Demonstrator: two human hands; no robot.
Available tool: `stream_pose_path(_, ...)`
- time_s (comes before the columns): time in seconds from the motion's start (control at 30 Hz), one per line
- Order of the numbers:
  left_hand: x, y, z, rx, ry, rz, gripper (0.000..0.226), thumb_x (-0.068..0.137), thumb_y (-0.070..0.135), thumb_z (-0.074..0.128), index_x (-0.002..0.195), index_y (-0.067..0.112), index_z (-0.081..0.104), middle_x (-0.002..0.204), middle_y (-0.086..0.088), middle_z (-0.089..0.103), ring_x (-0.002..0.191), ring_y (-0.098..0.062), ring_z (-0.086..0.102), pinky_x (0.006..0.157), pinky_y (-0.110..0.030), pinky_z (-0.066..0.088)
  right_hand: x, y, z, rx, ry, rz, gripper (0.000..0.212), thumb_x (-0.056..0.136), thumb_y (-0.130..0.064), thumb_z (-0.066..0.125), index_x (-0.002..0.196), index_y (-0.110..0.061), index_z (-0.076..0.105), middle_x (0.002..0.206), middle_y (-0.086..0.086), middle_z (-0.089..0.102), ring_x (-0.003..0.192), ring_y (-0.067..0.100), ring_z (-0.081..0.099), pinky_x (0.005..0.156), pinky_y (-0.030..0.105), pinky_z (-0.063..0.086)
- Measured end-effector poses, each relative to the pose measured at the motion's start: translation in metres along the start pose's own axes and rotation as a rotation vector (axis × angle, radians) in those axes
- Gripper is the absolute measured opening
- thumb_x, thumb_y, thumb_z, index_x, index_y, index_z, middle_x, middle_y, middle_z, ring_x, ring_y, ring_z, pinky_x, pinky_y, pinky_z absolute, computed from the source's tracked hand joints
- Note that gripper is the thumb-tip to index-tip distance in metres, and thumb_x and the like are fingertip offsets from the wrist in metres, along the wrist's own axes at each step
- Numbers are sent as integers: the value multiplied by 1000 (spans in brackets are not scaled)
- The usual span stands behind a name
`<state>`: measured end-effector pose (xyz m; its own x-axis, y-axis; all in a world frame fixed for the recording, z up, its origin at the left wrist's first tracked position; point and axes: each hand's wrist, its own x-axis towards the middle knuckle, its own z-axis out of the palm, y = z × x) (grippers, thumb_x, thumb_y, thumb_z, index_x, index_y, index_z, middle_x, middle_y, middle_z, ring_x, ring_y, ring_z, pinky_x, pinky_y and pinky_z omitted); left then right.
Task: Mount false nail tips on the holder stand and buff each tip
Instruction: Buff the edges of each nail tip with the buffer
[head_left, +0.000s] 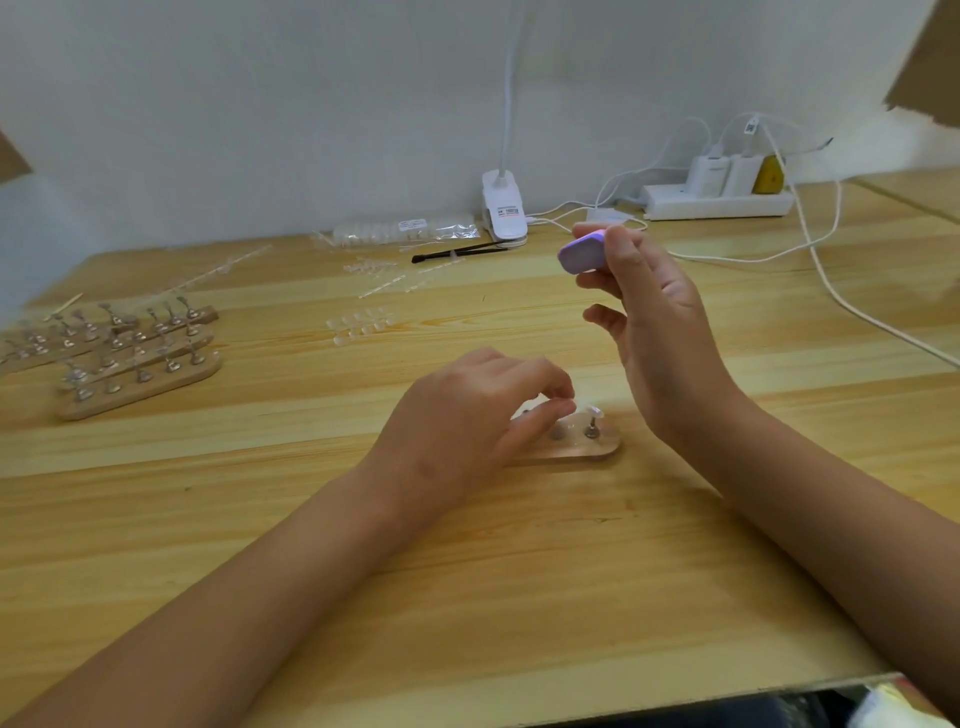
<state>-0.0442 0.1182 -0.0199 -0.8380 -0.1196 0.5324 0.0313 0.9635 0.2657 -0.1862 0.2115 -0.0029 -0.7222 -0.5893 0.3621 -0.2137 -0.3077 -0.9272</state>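
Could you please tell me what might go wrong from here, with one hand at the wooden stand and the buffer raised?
The left hand works right beside the mounted nail tip on the holder stand; a stray finger could knock that tip off its peg. The right hand holds the purple buffer block by its fingertips, raised above the table; it might slip and fall onto the stand.

Left half of holder stand (597, 451) hidden under left hand (457, 431)
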Motion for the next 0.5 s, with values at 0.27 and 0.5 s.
stream_pose_path(0.27,1,-4,5,116,-24,97,32,95,36,51,94,14,75,100,4,74,97,-20,66,82,-39,52,2,-1,-1,13,-4,11,20,102,-39,45,104,-31,64,92,-21,68,89,-4,59,75,20,46)
stream_pose_path(0.5,1,-5,6,121,-20,89,38,89,49,57,105,18,73,106,7,72,106,-18,63,93,-41,47,3,-2,-2,20,-3,18,22,102,-38,44,102,-29,63,91,-20,68,88,-3,58,77,23,46)
